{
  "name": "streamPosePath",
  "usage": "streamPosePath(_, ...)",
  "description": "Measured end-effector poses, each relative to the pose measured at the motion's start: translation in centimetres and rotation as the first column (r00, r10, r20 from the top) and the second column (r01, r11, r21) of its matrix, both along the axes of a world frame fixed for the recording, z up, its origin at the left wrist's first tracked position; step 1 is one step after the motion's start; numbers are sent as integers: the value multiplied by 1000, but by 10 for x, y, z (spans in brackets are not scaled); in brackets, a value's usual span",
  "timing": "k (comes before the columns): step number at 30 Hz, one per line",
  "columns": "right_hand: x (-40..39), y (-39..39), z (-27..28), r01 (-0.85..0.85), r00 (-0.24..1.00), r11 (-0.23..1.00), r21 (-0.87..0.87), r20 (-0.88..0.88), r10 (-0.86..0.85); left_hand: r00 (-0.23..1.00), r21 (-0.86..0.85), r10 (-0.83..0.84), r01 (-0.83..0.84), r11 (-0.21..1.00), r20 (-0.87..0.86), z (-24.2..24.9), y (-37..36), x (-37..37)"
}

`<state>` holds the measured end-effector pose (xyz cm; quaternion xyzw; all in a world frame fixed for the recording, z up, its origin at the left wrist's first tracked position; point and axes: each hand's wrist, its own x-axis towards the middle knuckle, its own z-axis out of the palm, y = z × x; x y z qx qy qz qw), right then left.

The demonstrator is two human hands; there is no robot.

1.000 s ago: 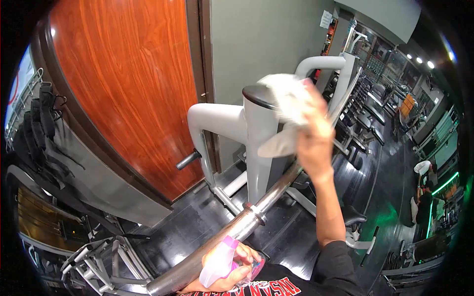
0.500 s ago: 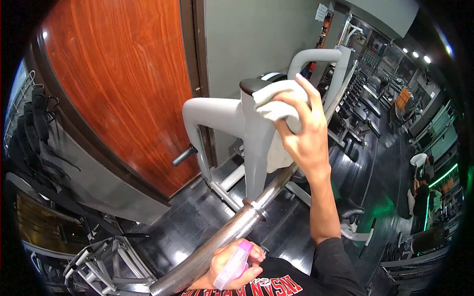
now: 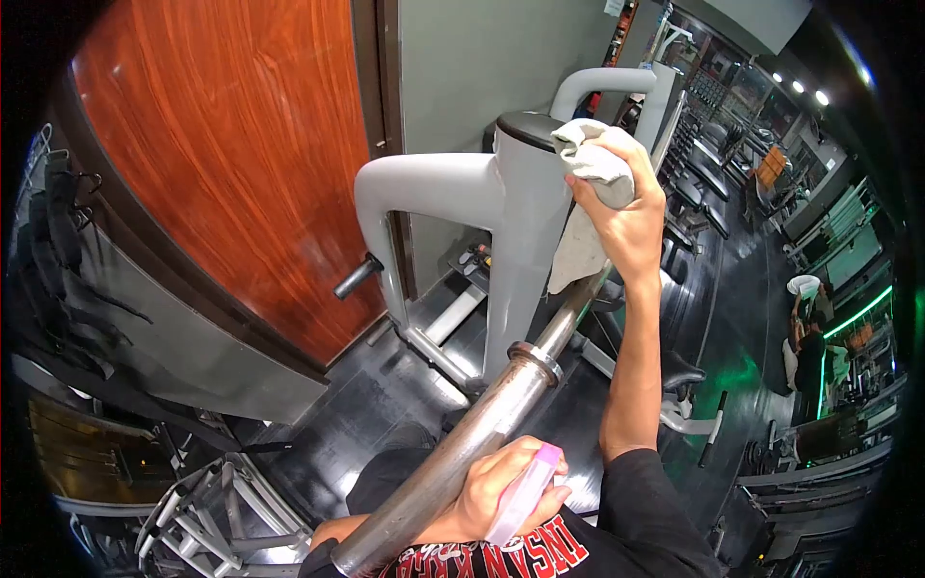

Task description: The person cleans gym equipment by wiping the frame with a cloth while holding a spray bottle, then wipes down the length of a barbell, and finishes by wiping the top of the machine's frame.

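In the head view, my right hand (image 3: pixel 631 207) is closed on a folded pale cloth (image 3: pixel 593 159). The cloth rests against the upper right side of a thick grey machine post (image 3: pixel 530 222), just by its black cap (image 3: pixel 530 128). A loose flap of fabric hangs below the hand. Low in the picture, my left hand (image 3: pixel 487 491) grips what looks like a spray bottle (image 3: pixel 523 496) with a pink tip and a translucent body. That hand is beside a steel bar sleeve (image 3: pixel 453 472), its forearm passing partly behind the metal.
A wooden door (image 3: pixel 231 173) stands left of the machine. A curved grey handle frame (image 3: pixel 424 188) juts out from the post, with a black peg (image 3: pixel 356 277) below. Benches and dumbbell racks line the right side, where people (image 3: pixel 807 318) are farther off.
The view has shifted nearer the post. My right hand and the cloth have moved from above the cap to its right side. My left hand still holds the spray bottle.
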<state>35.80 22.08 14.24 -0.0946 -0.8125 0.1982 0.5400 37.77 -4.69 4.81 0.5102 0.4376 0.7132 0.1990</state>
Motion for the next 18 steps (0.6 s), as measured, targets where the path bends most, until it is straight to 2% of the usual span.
streamPosePath(8,-1,10,-11,-36,997,999,-31,-75,34,999,-9,35,-35,999,10,-2,0,5)
streamPosePath(11,-2,11,-13,-41,996,999,-21,-82,40,999,-77,2,1,997,39,3,0,5)
streamPosePath(15,-2,13,-12,-70,994,997,-13,-91,69,999,-69,31,-33,997,-31,9,7,3)
streamPosePath(18,0,11,-15,-14,994,992,124,-106,27,996,-20,63,-64,998,-58,9,10,3)
